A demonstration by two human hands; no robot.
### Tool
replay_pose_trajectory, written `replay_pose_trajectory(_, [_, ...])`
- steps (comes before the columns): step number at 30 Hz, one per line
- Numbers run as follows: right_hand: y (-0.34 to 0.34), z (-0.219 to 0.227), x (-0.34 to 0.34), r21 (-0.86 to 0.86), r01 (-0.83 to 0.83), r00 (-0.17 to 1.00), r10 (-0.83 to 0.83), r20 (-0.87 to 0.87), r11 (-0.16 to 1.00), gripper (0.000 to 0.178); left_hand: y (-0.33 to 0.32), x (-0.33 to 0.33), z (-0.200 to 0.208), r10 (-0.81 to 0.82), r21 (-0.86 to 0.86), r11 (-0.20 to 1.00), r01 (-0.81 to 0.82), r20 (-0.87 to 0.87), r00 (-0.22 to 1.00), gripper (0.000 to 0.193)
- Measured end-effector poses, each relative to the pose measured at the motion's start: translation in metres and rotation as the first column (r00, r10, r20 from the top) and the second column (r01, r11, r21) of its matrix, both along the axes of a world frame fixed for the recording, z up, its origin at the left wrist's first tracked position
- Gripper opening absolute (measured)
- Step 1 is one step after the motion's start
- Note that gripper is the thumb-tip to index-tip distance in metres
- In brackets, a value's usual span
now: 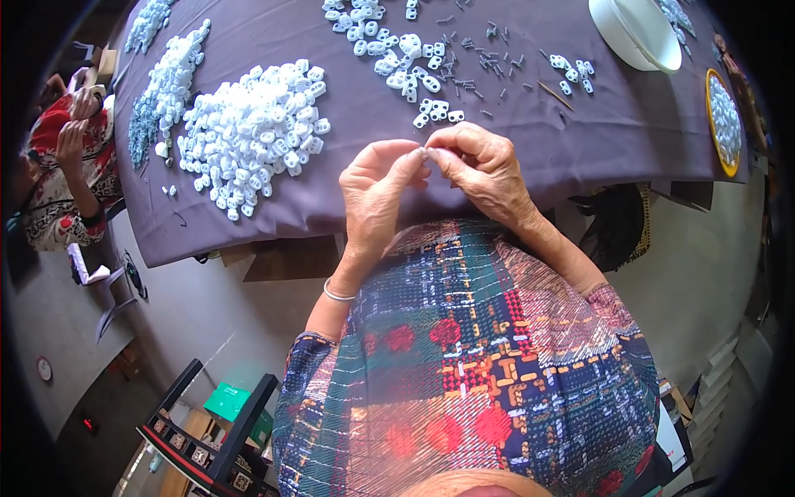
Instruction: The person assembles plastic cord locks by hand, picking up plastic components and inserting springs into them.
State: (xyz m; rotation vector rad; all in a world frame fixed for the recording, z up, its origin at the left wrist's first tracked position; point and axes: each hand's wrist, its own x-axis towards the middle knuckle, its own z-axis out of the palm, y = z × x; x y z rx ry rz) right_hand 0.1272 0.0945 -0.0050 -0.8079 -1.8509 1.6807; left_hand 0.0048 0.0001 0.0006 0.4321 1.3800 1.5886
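Across the dark cloth-covered surface (596, 132) we go, a big heap of white pieces (252, 132) piled on the left, an open white tub (617, 33) over at the far right, its contents hard to make out, and the orange-rimmed tray (712, 116) nearby full of small white pieces (725, 120). Front and centre, left hand (373, 182) and right hand (489, 170) meet at the near edge, fingers pinched together on a tiny pale piece (426, 152), mostly hidden between the fingertips!

A silvery bangle (337, 296) accompanies the plaid-patterned top (489, 364) (multicoloured, red-spotted).
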Motion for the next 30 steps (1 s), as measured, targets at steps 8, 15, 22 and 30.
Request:
replay_pose_trajectory(8, [0.003, 0.001, -0.002, -0.082, -0.001, 0.999, -0.002, -0.035, 0.997, 0.013, 0.005, -0.001, 0.001, 0.021, -0.023, 1.0, -0.015, 0.248, 0.968, 0.015])
replay_pose_trajectory(15, [0.009, 0.013, 0.014, -0.393, -0.048, 0.995, 0.079, 0.064, 0.918, 0.011, 0.01, 0.009, 0.003, 0.021, -0.006, 1.0, -0.022, -0.132, 0.991, 0.009])
replay_pose_trajectory(22, [0.02, 0.01, 0.018, -0.194, -0.15, 0.981, 0.171, 0.095, 0.969, 0.012, 0.015, 0.006, 0.007, -0.088, -0.006, 0.996, 0.09, -0.281, 0.956, 0.01])
replay_pose_trajectory(30, [0.035, -0.003, 0.041, 0.072, 0.323, 0.937, -0.33, 0.117, 0.944, 0.008, 0.046, -0.001, -0.011, -0.005, 0.044, 0.991, 0.128, -0.934, 0.358, 0.012])
